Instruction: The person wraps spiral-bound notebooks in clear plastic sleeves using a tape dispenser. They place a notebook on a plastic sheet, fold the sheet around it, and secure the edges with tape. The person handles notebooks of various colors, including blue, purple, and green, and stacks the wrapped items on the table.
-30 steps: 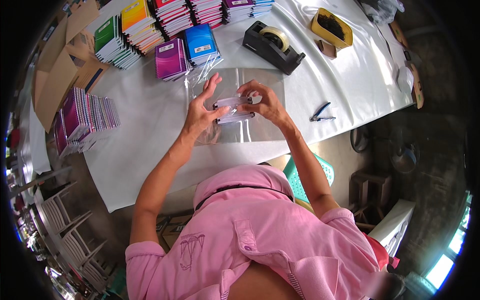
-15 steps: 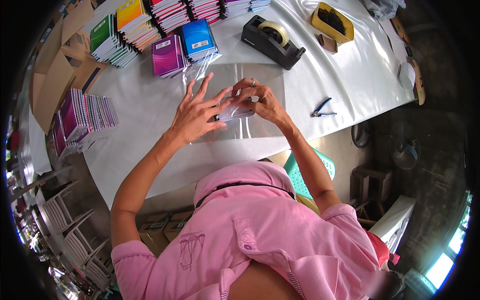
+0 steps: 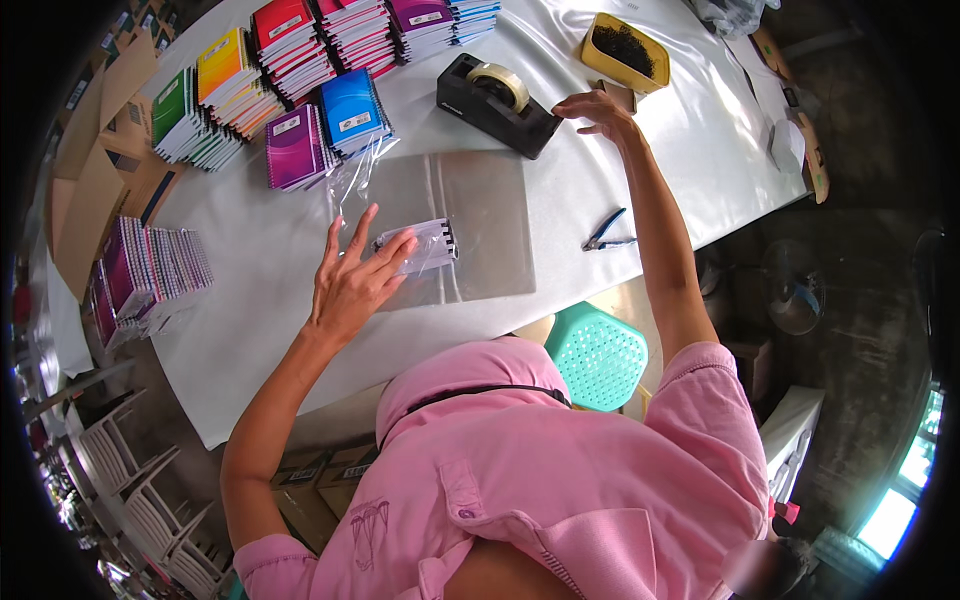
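A small whitish packet in clear plastic (image 3: 430, 247), with black coil-like loops along its right edge, lies on a greyish clear plastic sheet (image 3: 495, 210). My left hand (image 3: 352, 272) is open, its fingers spread and the fingertips resting on the packet's left part. Reaching far to the right, my right hand (image 3: 603, 112) has its fingertips at the front end of a black tape dispenser (image 3: 490, 110). Those fingers are stretched and apart, and no strip of tape shows in them. A roll of tape (image 3: 503, 86) sits in the dispenser.
Stacks of spiral notebooks (image 3: 350, 115) in several colours stand at the back left. More purple notebooks (image 3: 150, 265) and a cardboard box (image 3: 120, 150) are at the left. Blue-handled nippers (image 3: 608, 232), a yellow tub (image 3: 625, 52) of dark bits and a green stool (image 3: 597, 355) are at the right.
My right hand has let go of the packet and moved right and away to the tape dispenser. The left hand stays at the packet, which now lies on the sheet. The whole view has shifted slightly.
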Available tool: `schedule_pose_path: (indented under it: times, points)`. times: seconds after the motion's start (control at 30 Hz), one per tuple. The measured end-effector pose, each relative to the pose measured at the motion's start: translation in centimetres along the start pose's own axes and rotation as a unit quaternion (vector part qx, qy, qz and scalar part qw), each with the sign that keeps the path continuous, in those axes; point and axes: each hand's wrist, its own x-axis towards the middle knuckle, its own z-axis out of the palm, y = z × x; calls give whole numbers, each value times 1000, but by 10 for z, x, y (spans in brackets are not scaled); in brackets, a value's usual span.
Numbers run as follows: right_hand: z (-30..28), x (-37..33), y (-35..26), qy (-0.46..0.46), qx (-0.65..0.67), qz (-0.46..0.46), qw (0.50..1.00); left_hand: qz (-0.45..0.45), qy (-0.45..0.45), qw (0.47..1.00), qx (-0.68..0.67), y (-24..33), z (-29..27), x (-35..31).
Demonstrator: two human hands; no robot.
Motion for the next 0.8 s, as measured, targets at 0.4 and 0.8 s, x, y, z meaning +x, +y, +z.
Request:
schedule_pose_path:
  times: [0.4,0.8]
  points:
    - [25,-28,63,-35,285,-185,940,-18,-4,1000,-3,4,0,-1]
    - [198,-189,-81,33,316,-13,948,11,20,999,24,-1,9,-11]
